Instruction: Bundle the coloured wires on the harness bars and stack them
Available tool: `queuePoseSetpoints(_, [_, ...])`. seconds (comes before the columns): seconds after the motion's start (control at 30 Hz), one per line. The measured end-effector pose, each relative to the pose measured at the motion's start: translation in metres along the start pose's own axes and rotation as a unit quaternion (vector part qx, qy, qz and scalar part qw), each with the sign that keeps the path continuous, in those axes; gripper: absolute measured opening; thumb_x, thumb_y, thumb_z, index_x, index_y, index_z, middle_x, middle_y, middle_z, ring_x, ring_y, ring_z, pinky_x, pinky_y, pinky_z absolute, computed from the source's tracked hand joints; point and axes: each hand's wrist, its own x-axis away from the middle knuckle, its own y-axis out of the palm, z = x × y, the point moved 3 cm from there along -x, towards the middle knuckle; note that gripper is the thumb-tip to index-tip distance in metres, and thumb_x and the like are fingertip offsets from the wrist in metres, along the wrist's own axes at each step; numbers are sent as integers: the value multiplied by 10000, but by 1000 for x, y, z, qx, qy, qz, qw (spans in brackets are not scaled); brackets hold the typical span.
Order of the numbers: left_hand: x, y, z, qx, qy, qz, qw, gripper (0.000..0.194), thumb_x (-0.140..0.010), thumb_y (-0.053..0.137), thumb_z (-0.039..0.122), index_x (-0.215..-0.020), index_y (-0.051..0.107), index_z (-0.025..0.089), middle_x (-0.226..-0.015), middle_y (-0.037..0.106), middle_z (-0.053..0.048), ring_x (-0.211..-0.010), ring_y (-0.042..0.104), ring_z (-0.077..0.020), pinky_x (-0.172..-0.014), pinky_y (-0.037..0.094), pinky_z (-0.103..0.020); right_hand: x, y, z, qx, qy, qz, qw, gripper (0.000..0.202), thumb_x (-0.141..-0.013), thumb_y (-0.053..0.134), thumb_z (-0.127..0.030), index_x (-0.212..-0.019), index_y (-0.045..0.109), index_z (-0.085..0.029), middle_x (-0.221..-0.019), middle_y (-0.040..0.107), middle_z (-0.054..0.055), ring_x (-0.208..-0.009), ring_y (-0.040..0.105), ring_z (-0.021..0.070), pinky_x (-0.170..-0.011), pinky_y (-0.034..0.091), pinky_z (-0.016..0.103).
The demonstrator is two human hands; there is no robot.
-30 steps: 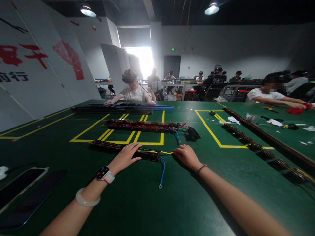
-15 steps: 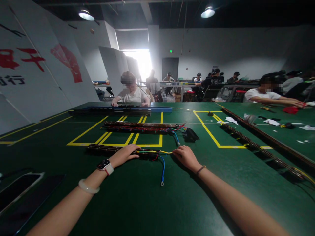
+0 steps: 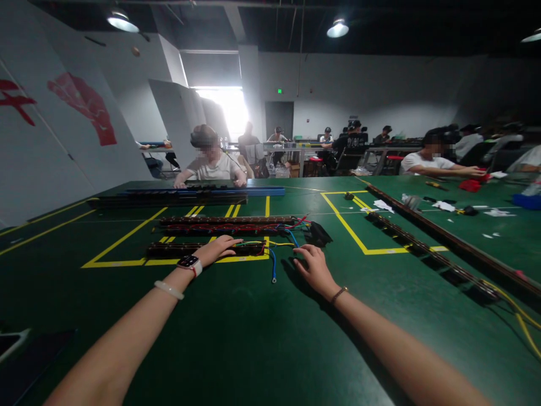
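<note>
My left hand [image 3: 218, 250] lies over the nearer dark wired strip [image 3: 169, 248], its fingers stretched along the top. From that strip's right end come a yellow-green wire [image 3: 281, 244] and a blue wire [image 3: 274, 265] with a ring terminal. My right hand [image 3: 313, 265] is just right of the yellow wire's end, thumb and fingers apart, with nothing visible in it. Beyond lies a second dark strip [image 3: 228, 221] with red and blue wires and a black piece [image 3: 320, 232] at its right end.
Long dark strips [image 3: 426, 248] run diagonally at the right, near paper scraps [image 3: 384, 206]. Blue and black rails [image 3: 266, 191] lie at the far edge, before a seated person [image 3: 209, 160]. Phone-like devices [image 3: 38, 361] are at the lower left. Another person [image 3: 433, 158] sits at the right.
The nearer strip has moved away from me, closer to the second strip, with my left hand on it. My right hand has let go of the yellow wire and opened. The view has turned right.
</note>
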Motion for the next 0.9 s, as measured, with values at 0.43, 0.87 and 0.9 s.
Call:
queuePoseSetpoints(0.43, [-41, 11, -20, -126, -24, 87, 988, 413, -888, 440, 474, -1269, 533, 346, -1340, 437, -82, -1217, 380, -269, -1030, 288, -453, 1, -132, 147, 276, 117, 127, 946, 330, -884, 467, -332, -1128, 607, -161, -1108, 569, 142, -1044, 469, 276, -906, 325, 403])
queuePoseSetpoints(0.87, [-1, -4, 47, -128, -98, 128, 979, 505, -893, 424, 378, -1384, 392, 260, -1419, 339, -123, -1263, 350, -302, -1044, 285, -493, 113, -226, 297, 380, 415, -11, 827, 481, -670, 571, -633, -668, 606, -153, -771, 553, 217, -785, 525, 364, -621, 274, 424])
queuePoseSetpoints(0.9, [8, -5, 56, -119, -95, 130, 980, 492, -895, 420, 371, -1376, 402, 268, -1413, 350, -115, -1263, 352, -297, -1048, 287, -497, 114, -228, 302, 371, 423, -11, 827, 473, -647, 571, -648, -618, 581, -176, -734, 545, 196, -766, 524, 362, -619, 272, 432])
